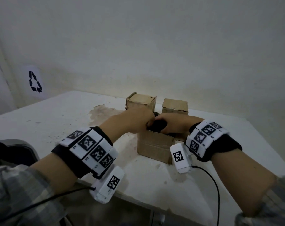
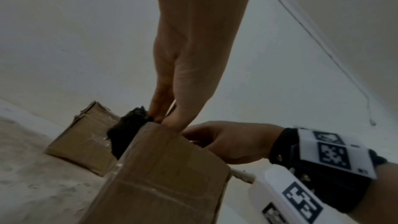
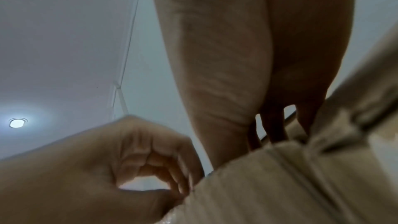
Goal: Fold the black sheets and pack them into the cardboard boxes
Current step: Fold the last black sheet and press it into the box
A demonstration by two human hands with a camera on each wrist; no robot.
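An open cardboard box (image 1: 153, 147) stands mid-table, and a bunched black sheet (image 1: 156, 127) sticks out of its top. My left hand (image 1: 143, 123) pinches the box's near-left rim (image 2: 168, 176) with curled fingers, its fingertips (image 2: 157, 117) touching the sheet (image 2: 125, 134). My right hand (image 1: 171, 126) reaches over from the right, thumb above and fingers below the sheet, gripping it at the box mouth. In the right wrist view the right fingers (image 3: 273, 125) point down behind the cardboard wall (image 3: 280, 185), and the left hand (image 3: 172, 176) pinches its edge. The box's inside is hidden.
Two more cardboard boxes stand behind, one at the back left (image 1: 141, 101) and one at the back right (image 1: 175, 106). The white table (image 1: 57, 121) is stained near the boxes. A wall with a recycling sign (image 1: 35, 81) lies beyond. Cables trail from both wrists.
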